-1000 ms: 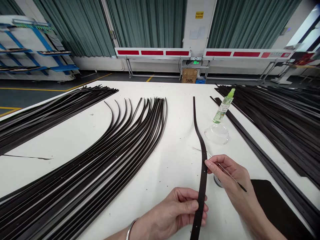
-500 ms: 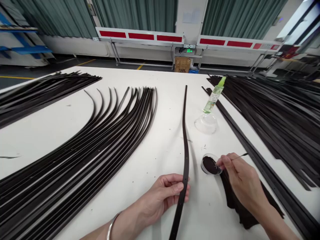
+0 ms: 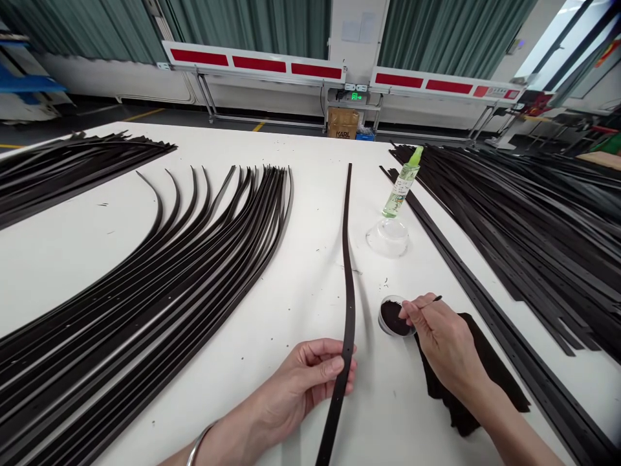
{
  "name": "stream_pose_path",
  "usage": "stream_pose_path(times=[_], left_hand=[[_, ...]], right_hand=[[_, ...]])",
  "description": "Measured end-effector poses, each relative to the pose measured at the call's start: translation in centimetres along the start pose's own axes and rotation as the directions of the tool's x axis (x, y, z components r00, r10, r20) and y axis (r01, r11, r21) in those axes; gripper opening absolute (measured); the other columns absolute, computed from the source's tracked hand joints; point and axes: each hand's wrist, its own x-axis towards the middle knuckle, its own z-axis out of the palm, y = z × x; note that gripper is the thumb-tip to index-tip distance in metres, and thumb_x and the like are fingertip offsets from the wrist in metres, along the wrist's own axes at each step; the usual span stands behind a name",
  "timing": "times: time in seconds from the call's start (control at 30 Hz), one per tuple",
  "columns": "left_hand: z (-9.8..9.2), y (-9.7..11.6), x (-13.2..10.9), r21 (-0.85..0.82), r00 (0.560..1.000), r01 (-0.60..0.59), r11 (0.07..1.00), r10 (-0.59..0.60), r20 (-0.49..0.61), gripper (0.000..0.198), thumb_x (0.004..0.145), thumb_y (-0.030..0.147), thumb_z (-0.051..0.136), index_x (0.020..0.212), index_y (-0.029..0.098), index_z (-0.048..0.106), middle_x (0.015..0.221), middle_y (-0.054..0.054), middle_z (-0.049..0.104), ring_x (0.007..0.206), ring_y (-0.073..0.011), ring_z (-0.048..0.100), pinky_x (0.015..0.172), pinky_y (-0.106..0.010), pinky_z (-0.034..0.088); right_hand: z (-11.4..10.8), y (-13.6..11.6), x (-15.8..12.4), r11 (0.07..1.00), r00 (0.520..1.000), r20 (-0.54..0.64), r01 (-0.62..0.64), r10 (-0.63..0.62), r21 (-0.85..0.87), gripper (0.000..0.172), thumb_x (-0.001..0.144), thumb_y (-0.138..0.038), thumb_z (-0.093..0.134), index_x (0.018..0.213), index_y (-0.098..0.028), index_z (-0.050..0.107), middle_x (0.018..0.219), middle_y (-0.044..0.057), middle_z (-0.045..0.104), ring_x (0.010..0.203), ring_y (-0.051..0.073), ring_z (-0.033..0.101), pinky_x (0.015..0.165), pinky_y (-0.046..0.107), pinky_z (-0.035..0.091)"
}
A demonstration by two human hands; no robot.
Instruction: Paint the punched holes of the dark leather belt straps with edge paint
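Observation:
My left hand [image 3: 313, 375] is closed on a long dark strap [image 3: 348, 285], thumb on top and fingers beneath. Small holes dot the strap, and its far end reaches away over the white table. My right hand [image 3: 444, 336] pinches a thin stick [image 3: 429, 303] with a dark end pointing up to the right. Its lower end is hidden by my fingers, at the rim of a small clear cup [image 3: 395, 317] of dark paste or liquid. Under my right wrist lies a crumpled black cloth [image 3: 490, 362].
On the left, many dark straps [image 3: 194, 291] fan out, with another bundle [image 3: 87, 168] behind. More straps [image 3: 514, 220] lie piled on the right. A green spray bottle [image 3: 402, 184] stands beyond a clear plastic lid or dish [image 3: 388, 238]. Small dark specks dot the white table [image 3: 272, 401].
The view has shifted slightly, so everything sits a little further left. The stick in my right hand has tilted more upright at the cup. My left hand keeps its hold on the strap.

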Motion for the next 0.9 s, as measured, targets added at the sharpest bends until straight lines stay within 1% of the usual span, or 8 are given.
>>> stream_pose_path(times=[0.17, 0.27, 0.4, 0.6, 0.67, 0.73, 0.8, 0.9], left_hand=[[-0.1, -0.1, 0.0, 0.013, 1.0, -0.008, 1.0, 0.008, 0.021, 0.015, 0.079, 0.02, 0.073, 0.092, 0.013, 0.07, 0.082, -0.005, 0.069, 0.072, -0.0117, 0.062, 0.073, -0.026, 0.051], [-0.3, 0.0, 0.0, 0.021, 1.0, -0.004, 1.0, 0.003, 0.03, 0.015, 0.08, 0.02, 0.073, 0.093, 0.013, 0.07, 0.084, -0.005, 0.069, 0.073, -0.0113, 0.063, 0.075, -0.027, 0.051], [-0.4, -0.1, 0.0, 0.018, 0.999, -0.01, 1.0, 0.009, 0.049, 0.017, 0.08, 0.02, 0.073, 0.095, 0.013, 0.07, 0.083, -0.005, 0.069, 0.073, -0.0119, 0.063, 0.077, -0.027, 0.05], [-0.2, -0.2, -0.1, -0.017, 1.0, -0.019, 1.0, 0.019, 0.014, 0.018, 0.076, 0.02, 0.077, 0.091, 0.014, 0.069, 0.083, -0.006, 0.07, 0.074, -0.0132, 0.064, 0.076, -0.029, 0.051], [-0.2, -0.3, -0.1, -0.016, 1.0, -0.022, 1.0, 0.022, 0.013, 0.018, 0.076, 0.02, 0.077, 0.091, 0.014, 0.069, 0.083, -0.006, 0.07, 0.074, -0.0131, 0.064, 0.076, -0.029, 0.051], [-0.3, -0.3, -0.1, -0.013, 1.0, -0.017, 1.0, 0.017, 0.015, 0.018, 0.076, 0.02, 0.076, 0.092, 0.014, 0.069, 0.084, -0.006, 0.07, 0.074, -0.0132, 0.064, 0.076, -0.029, 0.051], [-0.4, -0.3, 0.0, -0.006, 1.0, -0.014, 1.0, 0.014, 0.019, 0.019, 0.076, 0.02, 0.076, 0.092, 0.014, 0.069, 0.084, -0.006, 0.07, 0.074, -0.0131, 0.064, 0.077, -0.029, 0.051], [-0.5, -0.3, 0.1, 0.004, 0.998, -0.027, 1.0, 0.027, 0.05, 0.018, 0.078, 0.02, 0.075, 0.094, 0.014, 0.07, 0.083, -0.006, 0.069, 0.074, -0.0125, 0.063, 0.077, -0.029, 0.05]], right_hand=[[-0.6, -0.7, -0.1, 0.998, 0.998, -0.038, -0.055, 0.057, 0.04, 0.035, 0.099, -0.038, 0.041, 0.077, -0.021, 0.063, 0.074, 0.003, 0.063, 0.072, 0.016, 0.057, 0.064, 0.03, 0.046], [-1.3, -1.4, -0.2, 0.96, 0.969, -0.084, -0.216, 0.234, 0.178, 0.037, 0.097, -0.043, 0.043, 0.077, -0.021, 0.065, 0.073, 0.002, 0.063, 0.071, 0.015, 0.058, 0.067, 0.028, 0.047], [-1.6, -1.8, -0.3, 0.777, 0.883, -0.068, -0.37, 0.465, 0.51, 0.038, 0.092, -0.05, 0.05, 0.076, -0.02, 0.067, 0.073, 0.003, 0.064, 0.068, 0.015, 0.058, 0.063, 0.026, 0.049], [-0.8, -2.3, -0.2, 0.598, 0.867, 0.016, -0.356, 0.498, 0.718, 0.035, 0.088, -0.05, 0.058, 0.077, -0.018, 0.068, 0.077, 0.006, 0.066, 0.07, 0.017, 0.061, 0.063, 0.029, 0.052], [-0.8, -2.6, -0.2, 0.631, 0.874, -0.004, -0.348, 0.486, 0.693, 0.036, 0.089, -0.05, 0.055, 0.078, -0.019, 0.068, 0.078, 0.006, 0.066, 0.07, 0.017, 0.061, 0.065, 0.03, 0.052], [-1.0, -2.8, -0.3, 0.754, 0.893, -0.063, -0.336, 0.446, 0.565, 0.036, 0.092, -0.049, 0.051, 0.077, -0.02, 0.067, 0.076, 0.005, 0.065, 0.07, 0.017, 0.06, 0.066, 0.029, 0.05], [-1.2, -2.6, -0.3, 0.889, 0.932, -0.106, -0.29, 0.346, 0.353, 0.037, 0.095, -0.046, 0.047, 0.073, -0.021, 0.065, 0.073, 0.004, 0.063, 0.07, 0.016, 0.058, 0.068, 0.03, 0.048], [-1.0, -1.7, -0.2, 0.983, 0.985, -0.079, -0.143, 0.152, 0.113, 0.036, 0.097, -0.041, 0.044, 0.071, -0.022, 0.061, 0.072, 0.003, 0.061, 0.071, 0.016, 0.056, 0.067, 0.031, 0.045]])
